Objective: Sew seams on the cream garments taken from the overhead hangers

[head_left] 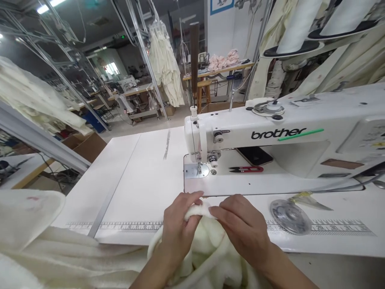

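My left hand [177,226] and my right hand [240,226] meet at the front edge of the white table [135,180], both pinching a fold of cream fleece fabric [204,249] between fingers and thumbs. The fabric bunches up under both wrists and trails off to the lower left. Just beyond my hands stands a white Brother sewing machine [279,132], its needle and presser foot [198,166] a short way behind my left hand's fingertips.
Red-handled thread snips [246,169] and a dark phone [254,155] lie on the machine bed. A clear bobbin case lid [290,216] and a ruler strip [126,226] sit on the table. Thread cones [300,24] stand top right; other workstations and hanging cream garments [165,60] fill the background.
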{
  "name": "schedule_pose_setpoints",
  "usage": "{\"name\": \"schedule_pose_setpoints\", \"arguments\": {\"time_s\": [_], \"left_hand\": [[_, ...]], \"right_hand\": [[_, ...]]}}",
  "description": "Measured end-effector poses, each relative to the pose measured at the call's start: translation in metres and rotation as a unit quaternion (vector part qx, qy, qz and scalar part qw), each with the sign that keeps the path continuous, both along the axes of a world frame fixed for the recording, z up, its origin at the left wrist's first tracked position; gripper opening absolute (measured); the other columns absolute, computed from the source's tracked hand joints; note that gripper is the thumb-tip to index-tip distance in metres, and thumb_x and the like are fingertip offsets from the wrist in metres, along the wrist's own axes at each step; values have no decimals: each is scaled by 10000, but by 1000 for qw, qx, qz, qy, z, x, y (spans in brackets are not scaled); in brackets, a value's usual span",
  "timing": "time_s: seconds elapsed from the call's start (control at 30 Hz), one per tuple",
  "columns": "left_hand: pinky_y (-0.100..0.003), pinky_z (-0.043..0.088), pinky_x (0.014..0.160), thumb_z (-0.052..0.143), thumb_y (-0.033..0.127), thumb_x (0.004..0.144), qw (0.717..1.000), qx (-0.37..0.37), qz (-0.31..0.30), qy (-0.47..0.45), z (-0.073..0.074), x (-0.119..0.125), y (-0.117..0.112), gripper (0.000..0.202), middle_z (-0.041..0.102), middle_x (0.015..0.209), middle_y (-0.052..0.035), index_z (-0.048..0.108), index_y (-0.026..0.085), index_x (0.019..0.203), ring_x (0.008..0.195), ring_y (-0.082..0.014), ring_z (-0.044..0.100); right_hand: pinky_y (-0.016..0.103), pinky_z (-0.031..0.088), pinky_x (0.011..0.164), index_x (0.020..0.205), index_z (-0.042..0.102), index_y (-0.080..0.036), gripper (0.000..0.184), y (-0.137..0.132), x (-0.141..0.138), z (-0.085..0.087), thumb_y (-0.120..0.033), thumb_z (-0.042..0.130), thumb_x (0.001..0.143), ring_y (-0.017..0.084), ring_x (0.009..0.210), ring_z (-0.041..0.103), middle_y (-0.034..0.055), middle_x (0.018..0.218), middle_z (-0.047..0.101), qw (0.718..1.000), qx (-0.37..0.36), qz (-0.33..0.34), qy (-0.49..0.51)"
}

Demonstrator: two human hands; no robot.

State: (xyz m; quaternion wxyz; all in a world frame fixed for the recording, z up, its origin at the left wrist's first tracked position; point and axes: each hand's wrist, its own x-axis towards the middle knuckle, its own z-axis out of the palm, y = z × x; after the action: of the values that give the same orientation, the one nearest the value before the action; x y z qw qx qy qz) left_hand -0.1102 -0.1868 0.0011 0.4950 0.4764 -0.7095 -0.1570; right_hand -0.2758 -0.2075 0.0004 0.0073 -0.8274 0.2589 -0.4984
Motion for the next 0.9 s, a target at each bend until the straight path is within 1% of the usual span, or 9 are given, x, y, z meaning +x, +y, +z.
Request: {"name": "schedule_pose_setpoints", "arguments": {"time_s": [0.07,0.13,0.27,0.47,0.6,0.67,0.73,0.83,0.9], "left_hand": [[-160,436,586,416,-62,698,999,-9,-40,-29,0,2,-1,603,534,832,12,524,298,1169,717,-78,531],[-151,423,545,409,-60,700,998,-12,-60,-31,1,4,-2,560,511,809,9,587,299,1091,692,-74,524],[-160,429,539,465,-47,684,999,-19,-34,-14,3,5,-1,381,520,757,10,639,233,876,665,-79,537],[-176,427,568,471,-60,646,1000,-18,5,-16,-1,5,0,366,536,778,6,622,219,829,684,-89,539],[-204,443,710,475,-15,707,994,95,-47,22,4,5,-5,373,566,1023,-23,614,245,935,905,-127,553],[-220,433,783,528,91,770,976,186,-106,48,11,6,-9,327,580,1049,-21,595,266,1039,952,-135,546],[-218,426,784,567,224,793,953,260,-140,70,18,8,-16,234,601,978,-17,611,246,1022,904,-134,555],[-207,423,675,583,346,779,928,340,-118,100,21,13,-31,187,598,817,-14,633,170,815,756,-124,554],[-208,411,599,593,397,756,909,385,-97,123,15,16,-46,255,586,738,-13,612,144,773,671,-120,542]], "right_hand": [[301,379,593,960,559,-109,197,-1,-1,-3,19,457,850,161,675,451,56,740,545,1000,-17,15,5],[311,383,604,963,566,-89,191,-1,-3,-5,22,461,848,169,699,457,63,751,554,999,-29,28,7],[329,383,596,978,565,-80,179,0,-5,-3,8,482,847,185,717,474,74,777,573,998,-50,35,12],[332,415,602,1012,537,-129,219,-2,-4,-4,-5,471,844,186,730,499,63,777,586,998,-52,27,30],[302,409,576,984,534,-159,231,-9,0,-11,4,473,832,167,671,483,49,746,561,1000,-21,8,-20],[285,397,567,957,539,-173,222,-11,1,-12,-3,470,834,163,659,478,43,742,549,999,17,4,-51],[275,394,582,930,552,-190,178,-13,1,-11,-50,470,855,162,673,491,30,749,547,993,97,6,-73],[243,375,568,836,557,-202,78,-21,3,-8,-189,496,883,146,651,499,-7,727,543,955,281,-1,-88],[221,337,509,767,539,-198,139,-34,4,-9,-282,512,875,134,593,474,-28,682,531,918,386,-19,-84]]}}
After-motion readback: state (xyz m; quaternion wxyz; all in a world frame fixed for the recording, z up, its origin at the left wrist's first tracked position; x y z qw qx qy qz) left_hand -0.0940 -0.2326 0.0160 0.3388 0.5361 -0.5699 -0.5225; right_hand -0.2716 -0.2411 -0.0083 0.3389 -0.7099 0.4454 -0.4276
